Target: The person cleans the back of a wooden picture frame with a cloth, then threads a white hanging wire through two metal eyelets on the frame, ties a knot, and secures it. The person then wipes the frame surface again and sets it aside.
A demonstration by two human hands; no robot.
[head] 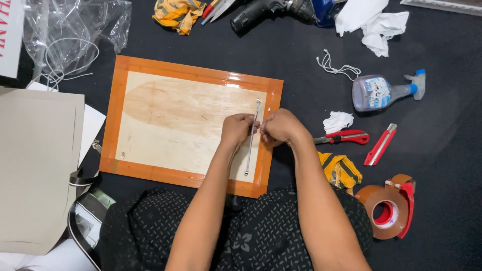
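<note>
Both hands pinch the thin white cord near its middle: left hand on the 9 o'clock side, right hand on the 3 o'clock side, fingertips nearly touching across it. Both grips are closed on the cord; neither hand is clearly nearer.

The cord's long axis runs roughly 12 to 6, tilted slightly toward 7. It spans from a fixing near the top of the plywood backing to one near the bottom, just inside the right rail of the orange picture frame, which lies face down.

The frame sits on a dark cloth surface. Red scissors and a red utility knife lie at 3 o'clock from the hands, a spray bottle at 2, a tape dispenser at 4, grey card sheets at 9, well apart.
</note>
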